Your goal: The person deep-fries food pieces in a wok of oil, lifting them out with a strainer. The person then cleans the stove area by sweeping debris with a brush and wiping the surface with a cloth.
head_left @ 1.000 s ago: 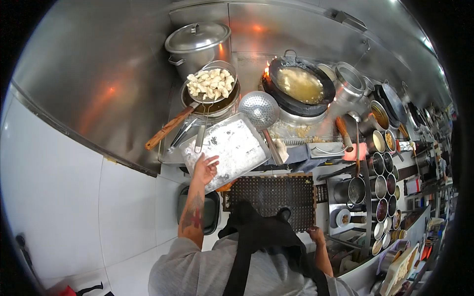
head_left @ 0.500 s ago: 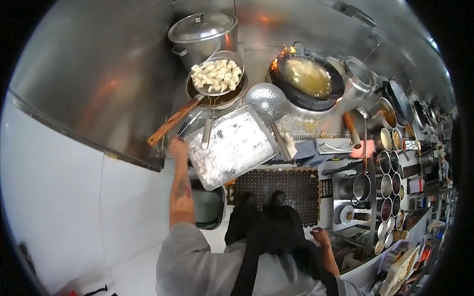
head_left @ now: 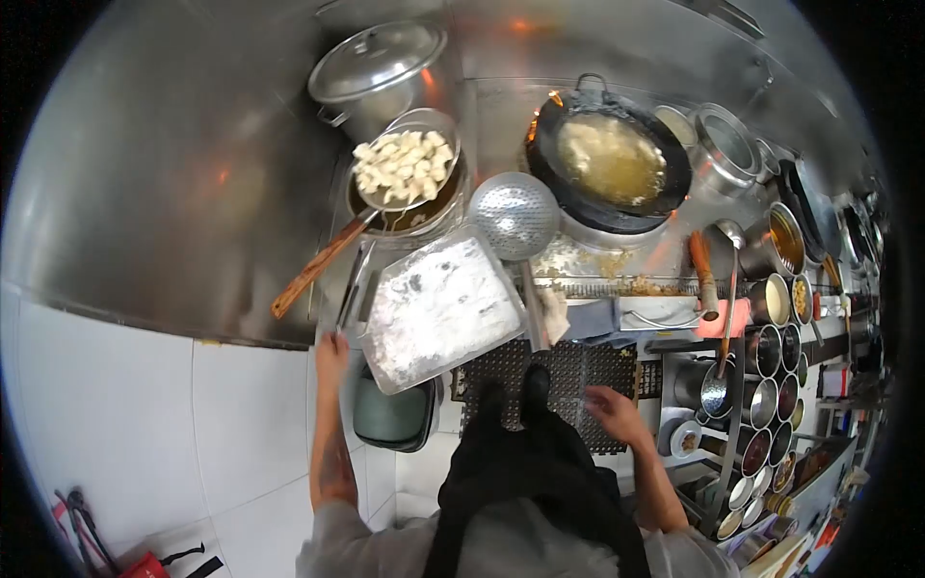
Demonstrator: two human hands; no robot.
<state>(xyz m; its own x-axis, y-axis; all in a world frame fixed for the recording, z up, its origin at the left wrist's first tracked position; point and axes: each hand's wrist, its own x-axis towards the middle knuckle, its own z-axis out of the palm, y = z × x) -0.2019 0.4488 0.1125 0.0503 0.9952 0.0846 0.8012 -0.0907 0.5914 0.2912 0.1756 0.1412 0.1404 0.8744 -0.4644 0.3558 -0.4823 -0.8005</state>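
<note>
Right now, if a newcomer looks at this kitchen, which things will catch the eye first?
Probably the dark wok at the back, right of centre, with bubbling yellowish liquid inside and flames at its left edge. Next, pale pieces heaped in a wooden-handled strainer at the back left. Then the white-dusted metal tray in front, with the left hand at the tongs beside it.

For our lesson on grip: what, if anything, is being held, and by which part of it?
The left hand appears to hold the metal tongs by their near end; the right hand holds nothing visible.
</note>
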